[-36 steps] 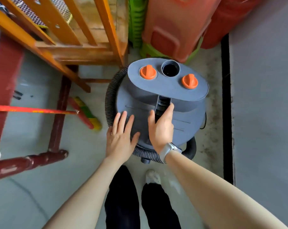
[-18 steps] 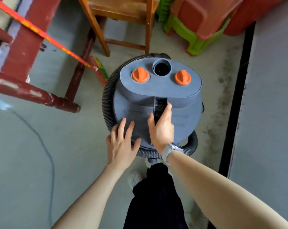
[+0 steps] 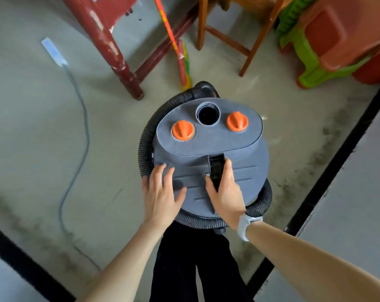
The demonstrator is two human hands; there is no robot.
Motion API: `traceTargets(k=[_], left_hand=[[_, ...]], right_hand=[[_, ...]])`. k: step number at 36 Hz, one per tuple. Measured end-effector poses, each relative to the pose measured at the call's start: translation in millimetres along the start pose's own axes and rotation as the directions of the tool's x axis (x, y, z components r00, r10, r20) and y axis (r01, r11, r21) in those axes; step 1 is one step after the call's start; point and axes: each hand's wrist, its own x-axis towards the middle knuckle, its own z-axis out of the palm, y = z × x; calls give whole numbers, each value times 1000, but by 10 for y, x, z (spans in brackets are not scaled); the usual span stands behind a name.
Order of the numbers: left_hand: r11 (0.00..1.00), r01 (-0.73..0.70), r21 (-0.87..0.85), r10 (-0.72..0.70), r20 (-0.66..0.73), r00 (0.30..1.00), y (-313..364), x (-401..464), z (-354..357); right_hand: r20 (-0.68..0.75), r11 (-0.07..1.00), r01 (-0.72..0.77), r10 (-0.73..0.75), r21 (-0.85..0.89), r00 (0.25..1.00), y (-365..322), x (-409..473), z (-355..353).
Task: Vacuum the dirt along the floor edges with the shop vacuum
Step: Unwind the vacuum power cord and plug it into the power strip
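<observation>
One vacuum (image 3: 211,162) has two orange knobs (image 3: 183,130). The left hand (image 3: 163,192) lies flat and open on its lid; the right hand (image 3: 225,190) grips the black handle (image 3: 216,168).

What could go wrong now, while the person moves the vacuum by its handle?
1. The grey cable lies loose on the floor beside the vacuum; it could likely catch a foot.
2. The hose is wrapped around the body; it might slip off.
3. The broom stands close ahead and could be knocked.

Round grey plastic shop vacuum (image 3: 211,171) stands upright on the floor; two orange knobs on top; black ribbed hose (image 3: 147,136) coiled round its body.
</observation>
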Motion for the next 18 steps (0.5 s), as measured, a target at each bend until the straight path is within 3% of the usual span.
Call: traceTargets(k=[7,14,18], left_hand=[[966,260,-16,-257,91,962,-242,-600,36],[892,449,-45,-441,120,889,-690,-1042,25],[865,487,-120,-480,86,873,-1081,-1117,-18]], right_hand=[[199,970,185,-152,-160,968,-111,-218,300],[279,904,379,-319,-197,906,-527,-318,822],[297,863,461,-394,-205,870,-861,-310,1161]])
